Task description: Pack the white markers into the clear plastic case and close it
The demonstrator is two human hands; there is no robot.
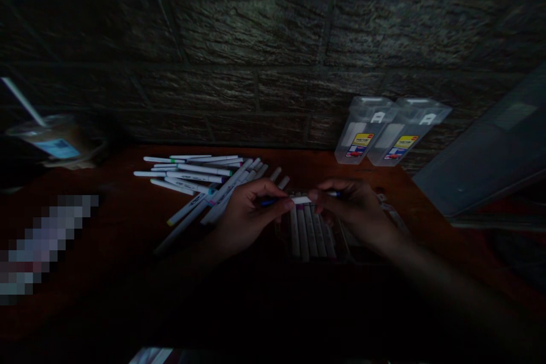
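Both my hands hold one white marker [301, 199] level between them, above a clear case [311, 236] in which several markers lie side by side. My left hand [249, 213] pinches the marker's left end, where a blue tip shows. My right hand [356, 210] pinches its right end. A loose pile of white markers [200, 176] with coloured caps lies on the reddish table [128, 216] just left of my left hand.
Two clear plastic marker cases [386, 131] with yellow labels lean against the dark brick wall at the back right. A drink cup with a straw [53, 142] stands at the far left. A grey slanted panel [490, 159] fills the right side.
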